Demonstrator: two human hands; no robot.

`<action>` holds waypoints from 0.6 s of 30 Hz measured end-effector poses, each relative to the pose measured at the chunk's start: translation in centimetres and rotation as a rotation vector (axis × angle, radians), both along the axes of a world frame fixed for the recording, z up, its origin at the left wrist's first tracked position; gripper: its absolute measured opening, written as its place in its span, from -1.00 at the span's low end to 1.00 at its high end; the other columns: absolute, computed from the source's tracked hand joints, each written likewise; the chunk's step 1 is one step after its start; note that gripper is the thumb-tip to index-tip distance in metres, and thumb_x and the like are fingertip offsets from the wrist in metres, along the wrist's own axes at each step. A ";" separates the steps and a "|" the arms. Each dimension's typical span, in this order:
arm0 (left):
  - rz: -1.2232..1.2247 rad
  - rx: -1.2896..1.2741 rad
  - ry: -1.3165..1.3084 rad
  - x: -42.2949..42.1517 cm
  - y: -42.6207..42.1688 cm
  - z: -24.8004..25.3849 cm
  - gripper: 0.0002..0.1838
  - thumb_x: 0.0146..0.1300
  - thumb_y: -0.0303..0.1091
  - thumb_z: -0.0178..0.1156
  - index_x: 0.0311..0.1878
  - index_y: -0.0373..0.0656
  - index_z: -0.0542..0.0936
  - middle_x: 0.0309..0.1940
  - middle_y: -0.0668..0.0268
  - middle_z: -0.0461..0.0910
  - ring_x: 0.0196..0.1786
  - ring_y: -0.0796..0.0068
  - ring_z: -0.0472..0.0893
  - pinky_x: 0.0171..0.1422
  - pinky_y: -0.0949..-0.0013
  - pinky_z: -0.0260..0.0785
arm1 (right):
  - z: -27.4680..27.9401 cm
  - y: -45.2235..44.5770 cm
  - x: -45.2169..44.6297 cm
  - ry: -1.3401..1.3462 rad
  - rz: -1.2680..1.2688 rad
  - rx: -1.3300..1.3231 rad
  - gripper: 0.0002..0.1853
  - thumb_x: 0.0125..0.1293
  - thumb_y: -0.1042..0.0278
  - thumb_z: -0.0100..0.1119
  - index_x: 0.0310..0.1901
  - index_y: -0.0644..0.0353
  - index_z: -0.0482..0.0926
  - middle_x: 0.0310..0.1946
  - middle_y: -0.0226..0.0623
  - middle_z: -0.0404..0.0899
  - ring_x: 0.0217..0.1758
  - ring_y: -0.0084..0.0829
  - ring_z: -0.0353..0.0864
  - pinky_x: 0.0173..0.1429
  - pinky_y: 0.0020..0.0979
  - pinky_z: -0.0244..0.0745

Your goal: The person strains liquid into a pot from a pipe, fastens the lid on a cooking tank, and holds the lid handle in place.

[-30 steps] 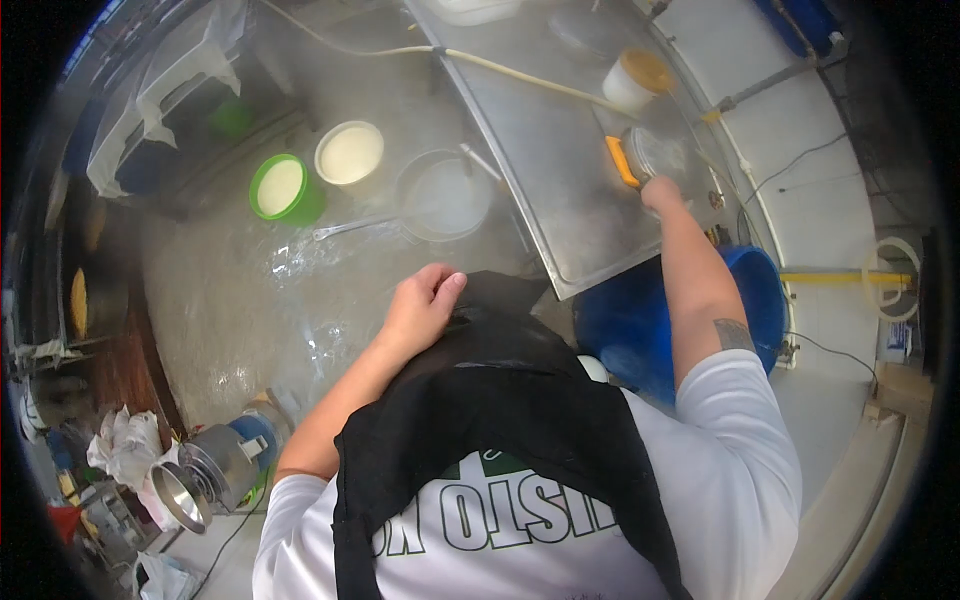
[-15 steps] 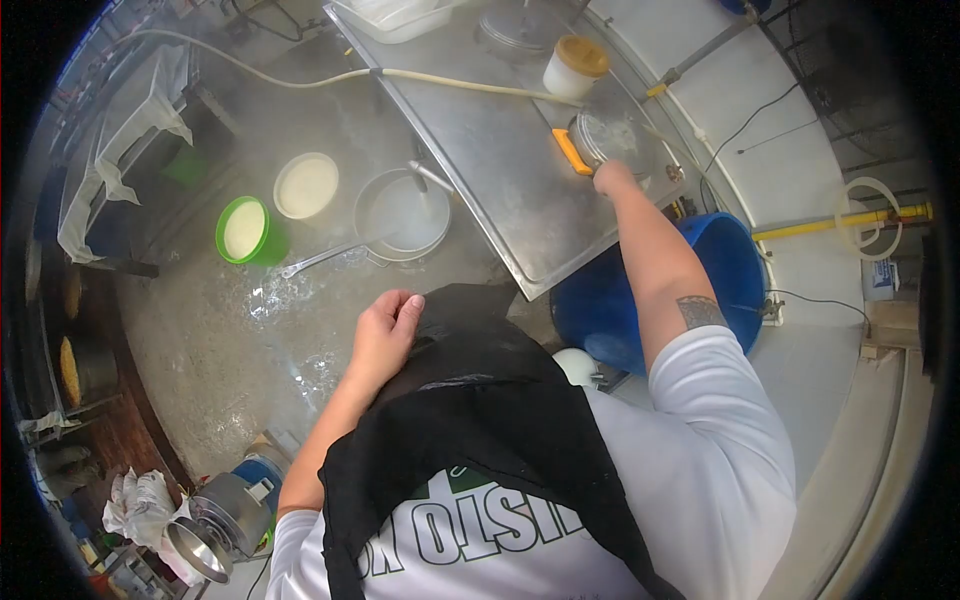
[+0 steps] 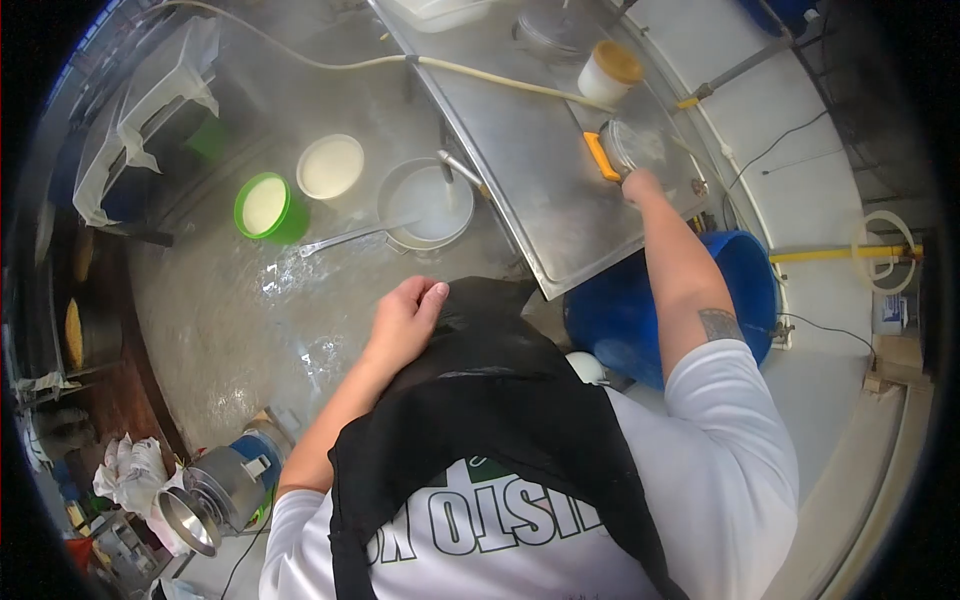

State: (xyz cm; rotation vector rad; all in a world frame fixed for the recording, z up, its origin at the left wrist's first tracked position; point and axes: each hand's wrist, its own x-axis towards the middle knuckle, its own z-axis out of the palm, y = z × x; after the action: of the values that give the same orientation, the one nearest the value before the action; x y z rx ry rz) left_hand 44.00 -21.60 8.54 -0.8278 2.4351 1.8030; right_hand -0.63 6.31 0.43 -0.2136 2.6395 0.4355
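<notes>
My right hand reaches out to the steel table, closed at the near edge of a round, clear-looking vessel. What its fingers grip is hidden. Just left of it is an orange handle; I cannot tell whether it belongs to the vessel. My left hand hangs before the black apron, its fingers loosely curled in and nothing seen in them. Beyond that hand, on the wet floor, is a round pot of cloudy liquid, with a long-handled utensil leaning across its rim.
A white tub with a brown lid and a pale hose lie on the steel table. Below its corner stands a blue barrel. A green bucket and a white bucket, both with pale contents, stand on the floor.
The whole view has shifted slightly, so the table and buckets appear further right. My right hand stays at the round vessel, and my left hand remains curled by the apron.
</notes>
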 end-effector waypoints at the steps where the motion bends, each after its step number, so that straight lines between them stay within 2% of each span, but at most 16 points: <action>1: -0.008 -0.020 0.013 0.0 -0.1 -0.1 -0.67 0.43 -0.16 0.16 -0.13 -0.31 0.63 -0.46 0.22 0.60 -0.37 0.43 0.55 -0.21 0.31 0.41 | -0.6 0.4 -0.3 -0.002 0.005 -0.001 -0.65 0.17 0.49 0.22 0.03 0.25 0.68 0.11 0.02 0.62 0.22 -0.03 0.60 0.24 -0.16 0.52; 2: -0.017 -0.040 0.027 0.0 -0.1 -0.1 -0.65 0.42 -0.13 0.16 -0.10 -0.29 0.64 -0.45 0.14 0.63 -0.38 0.34 0.59 -0.21 0.26 0.44 | -1.0 0.7 -0.4 0.039 0.032 -0.017 -0.68 0.14 0.45 0.24 -0.04 0.27 0.70 0.05 0.04 0.64 0.16 -0.02 0.63 0.20 -0.16 0.53; 3: -0.013 -0.040 0.025 0.0 -0.1 0.0 -0.65 0.42 -0.13 0.16 -0.10 -0.29 0.64 -0.45 0.14 0.63 -0.38 0.34 0.59 -0.21 0.26 0.44 | -1.4 0.8 -0.6 0.080 0.059 -0.032 -0.71 0.10 0.41 0.25 -0.12 0.28 0.72 -0.02 0.06 0.66 0.10 -0.02 0.66 0.16 -0.17 0.55; 13: -0.016 -0.057 0.041 -0.1 -0.1 0.3 -0.64 0.42 -0.12 0.15 -0.11 -0.30 0.64 -0.43 0.07 0.64 -0.35 0.20 0.62 -0.19 0.20 0.44 | -0.8 0.8 0.0 0.103 0.050 -0.068 -0.71 0.17 0.38 0.18 -0.11 0.29 0.72 0.00 0.06 0.66 0.13 -0.01 0.64 0.19 -0.16 0.53; 15: -0.016 -0.076 0.043 -0.1 -0.2 0.5 -0.64 0.42 -0.12 0.14 -0.11 -0.29 0.64 -0.42 0.06 0.64 -0.35 0.18 0.62 -0.18 0.19 0.44 | 0.1 0.2 0.4 0.077 0.029 -0.043 -0.68 0.13 0.45 0.22 -0.06 0.27 0.71 0.04 0.02 0.65 0.17 -0.03 0.62 0.22 -0.18 0.53; 17: -0.034 -0.041 -0.009 -0.2 -0.2 1.0 -0.65 0.44 -0.16 0.16 -0.10 -0.34 0.61 -0.44 0.25 0.59 -0.33 0.46 0.52 -0.17 0.32 0.40 | -0.2 0.3 0.0 0.063 0.042 -0.033 -0.69 0.13 0.45 0.22 -0.07 0.27 0.71 0.03 0.03 0.66 0.15 -0.03 0.63 0.21 -0.17 0.53; 18: -0.029 -0.042 -0.012 -0.2 -0.2 0.8 -0.65 0.44 -0.16 0.16 -0.10 -0.34 0.61 -0.44 0.25 0.59 -0.33 0.46 0.52 -0.17 0.32 0.40 | -0.4 0.3 -0.2 0.053 0.049 -0.022 -0.70 0.13 0.44 0.23 -0.09 0.28 0.72 0.02 0.03 0.66 0.14 -0.03 0.64 0.20 -0.17 0.54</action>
State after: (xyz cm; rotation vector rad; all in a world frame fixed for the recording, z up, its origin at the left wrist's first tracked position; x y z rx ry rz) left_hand 43.84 -21.82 9.33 -0.7989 2.4722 1.7379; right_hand -0.83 6.61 0.07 -0.2784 2.6969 0.4345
